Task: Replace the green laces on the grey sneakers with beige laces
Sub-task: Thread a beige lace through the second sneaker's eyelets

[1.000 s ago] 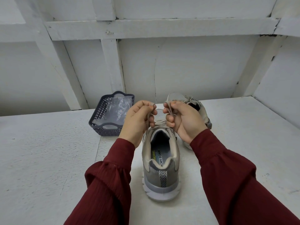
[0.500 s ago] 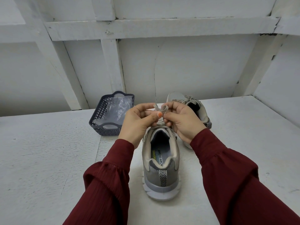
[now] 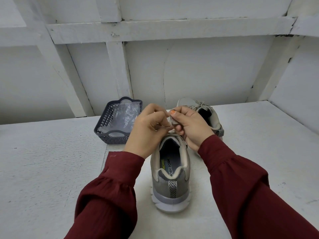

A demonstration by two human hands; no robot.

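Above the near grey sneaker (image 3: 170,178), your left hand (image 3: 146,130) and right hand (image 3: 191,126) pinch the beige lace (image 3: 172,120), fingers clamped on it; you seem mid-knot. Next probably calls for drawing it evenly snug.

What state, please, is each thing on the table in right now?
Near sneaker: upright, heel toward camera.
Far sneaker: upright, laced, tied.
Beige lace: pinched by both hands.
Left hand: pinching lace.
Right hand: pinching lace.
Basket: holds clear plastic bag.

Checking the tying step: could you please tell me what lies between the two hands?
Head view: a beige lace, pinched by the left hand and right hand above the near sneaker.
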